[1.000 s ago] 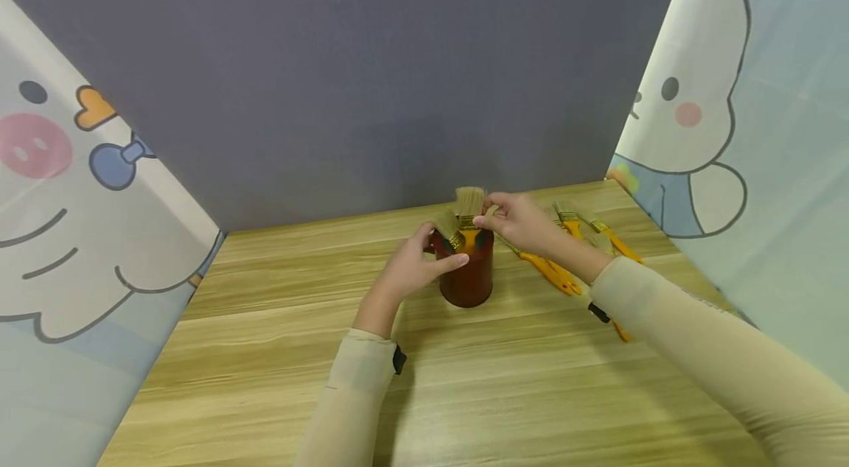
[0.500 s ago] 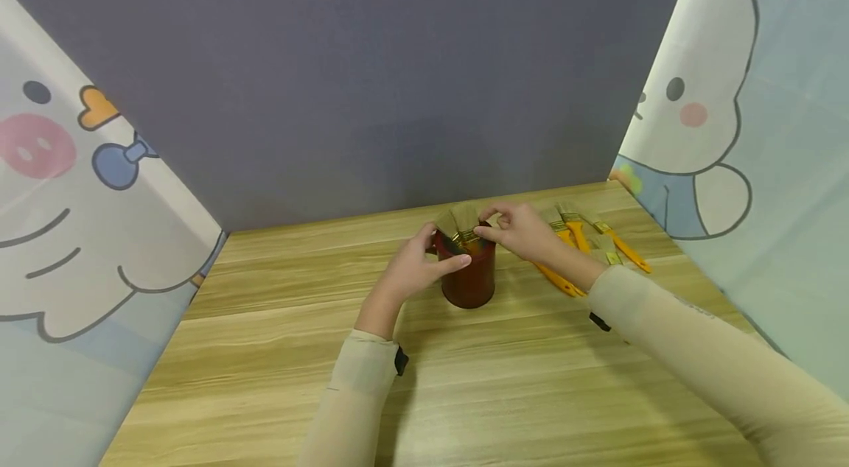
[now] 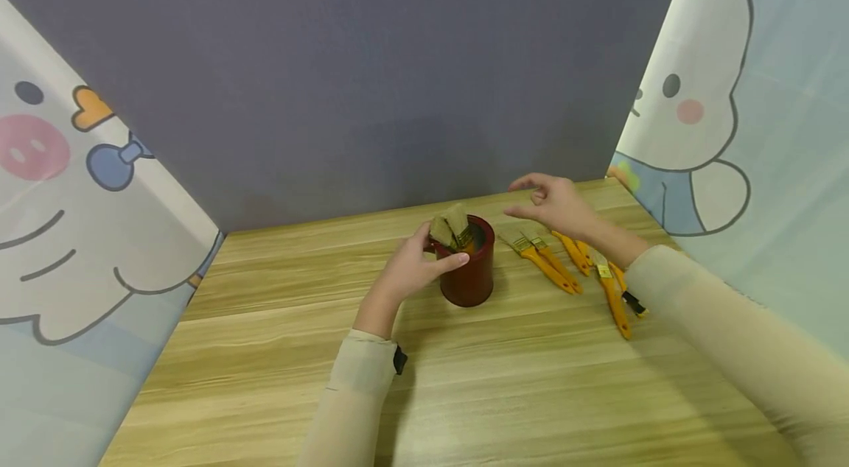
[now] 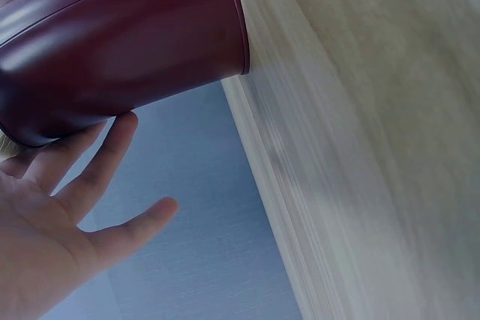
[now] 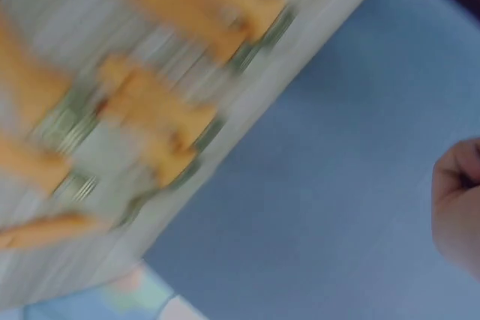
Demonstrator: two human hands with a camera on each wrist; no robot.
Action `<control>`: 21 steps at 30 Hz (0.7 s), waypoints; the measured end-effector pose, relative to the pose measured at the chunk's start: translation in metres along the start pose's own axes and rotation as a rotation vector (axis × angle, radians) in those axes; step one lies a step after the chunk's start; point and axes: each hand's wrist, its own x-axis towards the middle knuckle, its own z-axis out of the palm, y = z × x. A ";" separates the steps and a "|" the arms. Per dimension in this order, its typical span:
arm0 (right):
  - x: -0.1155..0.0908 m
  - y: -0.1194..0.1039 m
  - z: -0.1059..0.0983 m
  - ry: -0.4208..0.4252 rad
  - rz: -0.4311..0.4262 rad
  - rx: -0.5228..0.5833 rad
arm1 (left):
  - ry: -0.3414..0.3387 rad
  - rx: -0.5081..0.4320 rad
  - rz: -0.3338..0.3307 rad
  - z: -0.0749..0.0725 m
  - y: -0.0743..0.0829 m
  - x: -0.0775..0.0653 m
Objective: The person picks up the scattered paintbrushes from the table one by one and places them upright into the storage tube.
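While the left hand (image 3: 413,268) held the dark red mug (image 3: 467,283) in the head view, its thumb lay across the near side just below the rim and its fingers lay along the left side, so this grip had the mug between them. The mug stood upright on the wood-grained desk (image 3: 265,349), near the back edge, and two paintbrushes (image 3: 458,220) leaned together in it, bristles up, toward the left of its mouth. Above the desk to the right, apart from the mug, hung the right hand (image 3: 556,205); its grip was spread, with a clear gap between thumb and forefinger. Beneath and beside it lay several loose brushes (image 3: 547,270) with orange handles, some in pairs, one partly hidden behind the sleeve (image 3: 716,334). A grey panel (image 3: 365,69) rose behind the desk.

From the left wrist, the mug filled the upper left; two fingertips touched its wall, while another finger stretched away from it. Part of a hand showed in the top left corner, too cropped to tell which.

From the right wrist, the loose brushes were blurred, and the hand was cut off at the right edge, so the grip could not be told there.
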 end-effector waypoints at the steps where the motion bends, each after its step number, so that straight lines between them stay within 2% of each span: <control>1: 0.000 0.006 -0.007 0.002 0.004 -0.002 | 0.001 0.002 0.000 0.000 0.000 0.000; 5: -0.002 0.033 -0.034 -0.009 0.067 -0.036 | -0.002 0.006 -0.008 -0.001 0.000 0.000; 10: -0.009 0.074 -0.059 -0.042 0.102 -0.130 | -0.009 0.002 -0.010 -0.001 -0.001 0.000; 16: -0.011 0.121 -0.070 -0.045 0.185 -0.162 | 0.003 0.001 -0.023 -0.004 -0.002 -0.001; 21: -0.011 0.161 -0.070 -0.098 0.261 -0.167 | 0.010 0.004 -0.020 -0.007 -0.002 -0.001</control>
